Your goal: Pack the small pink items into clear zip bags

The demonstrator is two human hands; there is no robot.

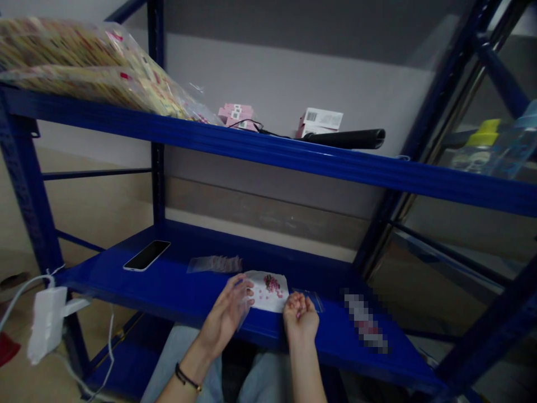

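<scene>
The left hand (pixel 229 310) grips a clear plastic bag (pixel 243 313); the curled right hand (pixel 302 316) cups pink pieces (pixel 298 314) beside white paper (pixel 268 305).

Dim light; shadowed upper wall (pixel 302 33); pixelated patch (pixel 364 322); apparently slight edge blur.
</scene>
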